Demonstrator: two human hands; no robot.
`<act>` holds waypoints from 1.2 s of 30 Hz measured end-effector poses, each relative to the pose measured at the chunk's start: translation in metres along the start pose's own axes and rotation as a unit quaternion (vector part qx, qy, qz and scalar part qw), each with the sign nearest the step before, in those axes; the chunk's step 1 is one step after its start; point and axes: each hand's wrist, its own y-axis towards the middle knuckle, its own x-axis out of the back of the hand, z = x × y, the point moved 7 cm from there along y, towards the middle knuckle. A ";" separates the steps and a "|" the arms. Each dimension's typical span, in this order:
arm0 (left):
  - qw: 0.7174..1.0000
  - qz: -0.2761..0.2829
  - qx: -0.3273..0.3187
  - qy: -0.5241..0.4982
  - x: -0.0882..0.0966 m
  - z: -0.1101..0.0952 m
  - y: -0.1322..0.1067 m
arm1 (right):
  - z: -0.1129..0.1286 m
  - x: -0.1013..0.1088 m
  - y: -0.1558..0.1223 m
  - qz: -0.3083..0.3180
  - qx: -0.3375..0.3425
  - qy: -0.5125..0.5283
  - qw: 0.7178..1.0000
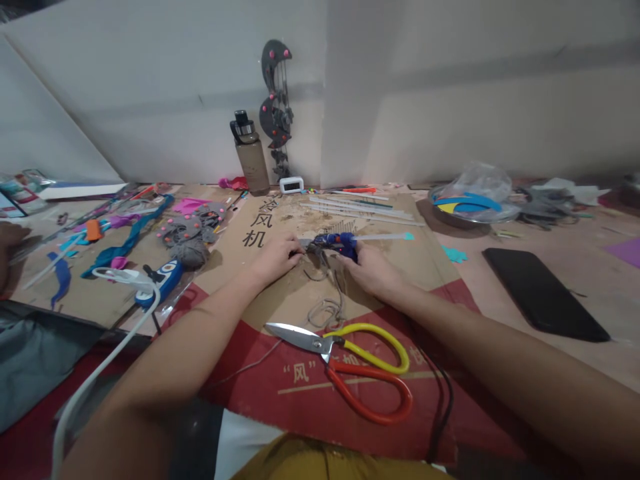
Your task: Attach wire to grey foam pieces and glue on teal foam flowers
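My right hand (374, 270) is wrapped round the grip of a blue hot glue gun (341, 240), whose nozzle points left. A pale glue stick (380, 237) with a teal end juts from the gun's back. My left hand (281, 257) is closed in a pinch at a small dark grey piece (314, 247) close to the nozzle; its shape is partly hidden. Thin grey cord (326, 312) trails in loops below. Both hands are low over a printed cardboard sheet (235, 277). Large scissors (320, 343) with one yellow and one red handle lie nearer me, blades apart.
Several glue sticks (360, 210) lie behind the gun. A bottle (251, 160) and small white clock (291, 185) stand by the wall. Right are a bowl (465, 217) and black phone (545, 293); left, a blue power strip (159, 283), grey crafted pieces (193, 230) and another person's hand (11, 243).
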 end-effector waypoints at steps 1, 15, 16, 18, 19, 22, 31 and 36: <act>1.000 -0.001 0.000 0.002 0.000 0.000 0.000 | -0.001 0.000 0.000 -0.002 -0.004 0.003 1.000; 1.000 0.005 -0.005 -0.009 -0.001 0.000 0.000 | 0.000 -0.003 0.000 0.014 0.001 0.032 0.999; 1.000 0.003 -0.006 -0.009 -0.001 0.001 0.000 | 0.000 -0.003 0.000 0.015 0.001 0.026 1.000; 1.000 0.002 -0.009 -0.008 -0.002 0.002 0.000 | 0.000 -0.002 0.001 0.007 -0.003 0.018 1.000; 1.000 0.002 -0.009 -0.008 -0.002 0.002 0.000 | -0.001 -0.001 0.001 0.000 -0.005 0.019 1.000; 1.000 0.001 -0.009 -0.003 -0.002 0.002 0.000 | -0.003 -0.001 0.002 -0.010 -0.007 0.020 1.000; 1.000 -0.001 -0.008 -0.009 -0.002 0.001 0.001 | 0.000 -0.001 0.003 -0.013 -0.011 0.017 1.000; 1.000 0.006 -0.001 -0.003 0.000 0.000 0.001 | 0.000 0.000 0.003 -0.018 0.000 0.028 0.999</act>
